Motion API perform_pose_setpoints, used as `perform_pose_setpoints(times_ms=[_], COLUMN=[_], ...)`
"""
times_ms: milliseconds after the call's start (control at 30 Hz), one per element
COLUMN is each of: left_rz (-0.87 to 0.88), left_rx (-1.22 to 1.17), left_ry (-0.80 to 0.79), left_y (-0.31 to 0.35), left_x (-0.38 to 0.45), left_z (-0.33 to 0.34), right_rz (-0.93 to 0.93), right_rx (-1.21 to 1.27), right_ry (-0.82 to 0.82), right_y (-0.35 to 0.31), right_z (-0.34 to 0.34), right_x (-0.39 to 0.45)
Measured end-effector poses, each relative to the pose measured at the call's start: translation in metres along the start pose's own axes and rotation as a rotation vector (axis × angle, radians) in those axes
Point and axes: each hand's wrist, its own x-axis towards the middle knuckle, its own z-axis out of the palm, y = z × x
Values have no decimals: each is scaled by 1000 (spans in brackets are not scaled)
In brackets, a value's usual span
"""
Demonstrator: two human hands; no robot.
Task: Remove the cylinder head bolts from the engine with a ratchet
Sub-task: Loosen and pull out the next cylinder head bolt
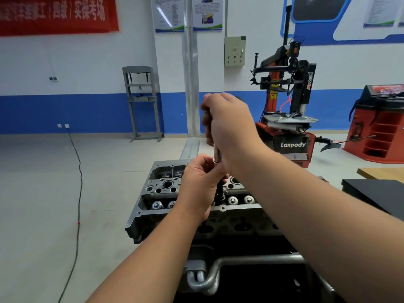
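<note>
A person's right hand (227, 125) was wrapped in a full fist around the dark grip of a long chrome ratchet tool (217, 157), held nearly upright over a bare grey aluminium cylinder head (161, 189) in a training workshop. The left hand (200, 186), lower down, curled its fingers round the tool's black shaft just under a bright steel collar, apparently to keep the shaft steady and in line while the upper hand worked the grip. The shaft dropped into the head's central valley near the frame's middle; whether its tip sat on a cylinder head bolt could not be told, since the left hand hid that spot. No loose bolt was in view, so the bolts were judged to be seated in the head or hidden.

A row of round steel valve caps (232, 200) lined the head's near edge, on either side of the left wrist. At 6 o'clock, grey metal tubing (203, 281) ran below the engine, seemingly part of its stand. At 2 o'clock stood a red-and-black tyre changer (288, 119), with a red wheel balancer (378, 123) at 3 o'clock. A grey steel press frame (142, 101) stood at 10 o'clock against the blue-and-white wall, and a black cable (77, 193) trailed across the pale floor at 8 o'clock.
</note>
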Motion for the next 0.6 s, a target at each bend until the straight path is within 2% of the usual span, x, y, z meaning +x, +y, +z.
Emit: perform_pose_setpoints(times_ms=[67,133,233,300,600], left_rz=[-1,-13,-31,-44,-93], left_rx=[20,23,53,41,-32], left_ry=[2,-18,-76,-110,-121], left_y=[0,-1,-2,0,3], left_x=[0,-1,-3,-4,-4], left_z=[0,-2,-4,-4,-4], right_rz=[-45,-19,174,198,150], right_rx=[-24,37,192,205,277], right_ry=[47,2,-338,-452,-466], right_y=[3,2,-5,-5,3], right_z=[5,0,-17,-25,-27], right_x=[-1,4,16,21,21])
